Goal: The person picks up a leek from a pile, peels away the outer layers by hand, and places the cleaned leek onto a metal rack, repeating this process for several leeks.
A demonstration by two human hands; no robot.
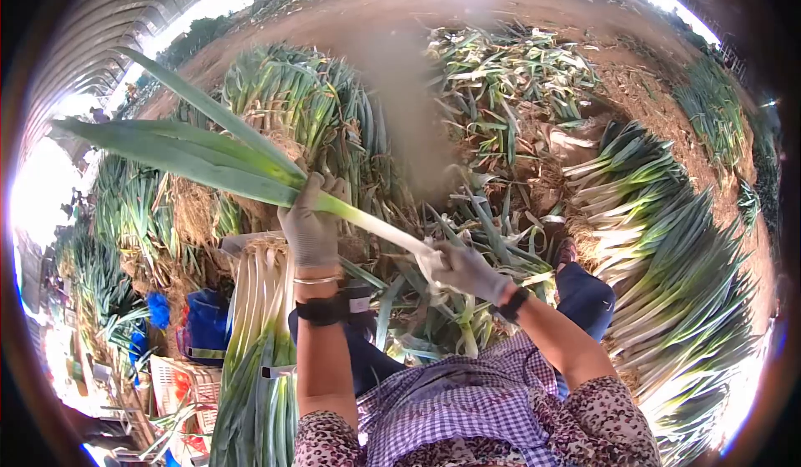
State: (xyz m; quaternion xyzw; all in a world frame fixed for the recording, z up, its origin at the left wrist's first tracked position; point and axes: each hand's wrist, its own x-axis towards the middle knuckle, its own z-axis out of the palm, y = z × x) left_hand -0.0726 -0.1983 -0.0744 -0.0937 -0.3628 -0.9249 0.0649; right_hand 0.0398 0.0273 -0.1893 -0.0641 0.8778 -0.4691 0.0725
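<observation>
A single leek [375,227] stretches between my two gloved hands, its broad green leaves pointing to the upper left. My left hand [312,227] is closed round it where the leaves meet the pale stalk. At the white root end, my right hand [469,272] grips the leek with bent fingers; the root tip is partly hidden. Just below my left hand lies a bundle of leeks [260,300], white ends up and green leaves toward me. Loose leaves and trimmings [467,317] cover the ground under my right hand.
To the right lies a long row of leeks [642,242]. Heaped leeks [292,91] stand ahead on the left, and a leafy pile [517,75] lies farther off. A pale plastic crate [179,375] and a blue bag [206,325] are at the lower left.
</observation>
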